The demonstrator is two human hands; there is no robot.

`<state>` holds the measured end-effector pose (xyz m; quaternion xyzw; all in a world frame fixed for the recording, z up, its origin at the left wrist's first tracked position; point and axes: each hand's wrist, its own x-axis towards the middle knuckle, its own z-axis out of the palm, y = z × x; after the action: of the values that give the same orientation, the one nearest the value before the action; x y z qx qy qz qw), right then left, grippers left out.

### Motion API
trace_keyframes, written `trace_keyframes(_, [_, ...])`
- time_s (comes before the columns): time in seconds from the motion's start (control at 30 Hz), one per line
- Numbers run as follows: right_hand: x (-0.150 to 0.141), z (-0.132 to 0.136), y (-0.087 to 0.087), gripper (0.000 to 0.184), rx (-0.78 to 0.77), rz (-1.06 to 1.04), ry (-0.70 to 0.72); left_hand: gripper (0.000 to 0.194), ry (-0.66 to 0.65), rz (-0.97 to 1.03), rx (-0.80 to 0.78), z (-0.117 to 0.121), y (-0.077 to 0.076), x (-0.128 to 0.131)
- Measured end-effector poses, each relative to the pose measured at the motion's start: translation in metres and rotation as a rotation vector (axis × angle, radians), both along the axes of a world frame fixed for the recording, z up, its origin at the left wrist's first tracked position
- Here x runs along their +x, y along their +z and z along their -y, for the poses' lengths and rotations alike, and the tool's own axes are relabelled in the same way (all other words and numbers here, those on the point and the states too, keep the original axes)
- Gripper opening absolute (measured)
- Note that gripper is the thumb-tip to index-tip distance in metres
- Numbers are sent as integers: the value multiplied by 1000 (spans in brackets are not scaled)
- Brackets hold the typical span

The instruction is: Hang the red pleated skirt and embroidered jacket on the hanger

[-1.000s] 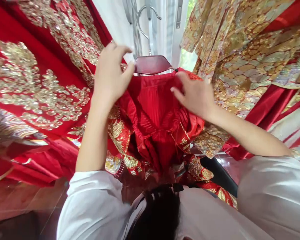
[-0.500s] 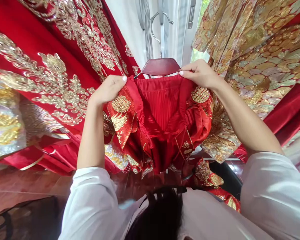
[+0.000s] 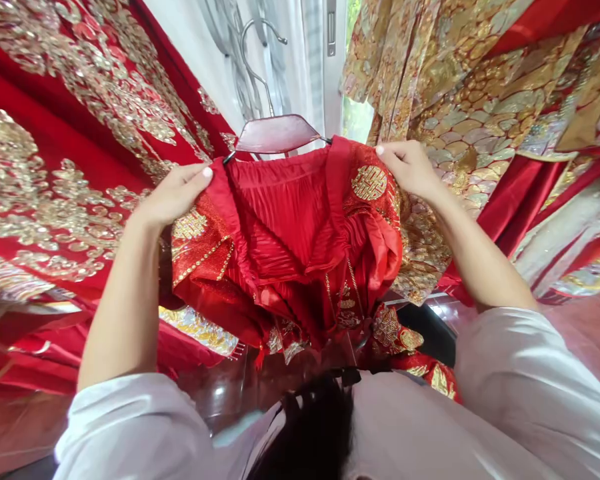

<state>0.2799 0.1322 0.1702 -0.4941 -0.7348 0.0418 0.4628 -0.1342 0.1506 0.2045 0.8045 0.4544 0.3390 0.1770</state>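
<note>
Two hands of yours work at opposite shoulders of one red garment (image 3: 290,220), which hangs in front of you, centred between your arms. At far left, a red gown with sparkling pale-gold trim (image 3: 65,213) stands beyond your left arm. Your left hand (image 3: 177,190) is pinched on the garment's left shoulder, thumb on top, fingers mostly hidden. Next comes the maroon hanger (image 3: 277,133), its ends meeting the garment's inner neck edges. Your right hand (image 3: 410,167) is pinched at the outer edge of the right shoulder, well apart from the left; behind it hangs gold scale-patterned cloth (image 3: 460,120).

Half a second ago your right thumb was by the hanger's end; now it sits farther out, past the round gold emblem (image 3: 369,183). The shoulders are spread wider, so that side looks flatter and the neckline more open.

The hanger's long axis runs left to right, rising slightly rightward; its hook (image 3: 243,47) curls over with the tip to the right. The garment's neckline faces you, and its body drops toward the floor (image 3: 220,387).
</note>
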Motion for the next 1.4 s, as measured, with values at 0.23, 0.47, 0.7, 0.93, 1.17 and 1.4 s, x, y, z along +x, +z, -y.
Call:
trace_keyframes(0.23, [-4,-40,-12,48,-278,-332,85,81,94,-62,-30,7,3,11])
trace_keyframes(0.47, [-10,50,-26,46,298,243,-412,79,92,-57,-106,9,1,11])
trace_keyframes(0.7, [-26,94,-63,37,3,672,-579,81,106,-13,-62,5,-4,8])
trace_keyframes(0.93, [-34,107,-107,36,-78,448,-677,76,98,66,-75,15,-9,21])
trace_keyframes(1.17, [-61,117,-103,29,-226,402,-185,58,99,-70,187,25,-11,11])
trace_keyframes(1.4, [-40,43,23,42,129,440,-195,38,145,-197,395,39,-3,23])
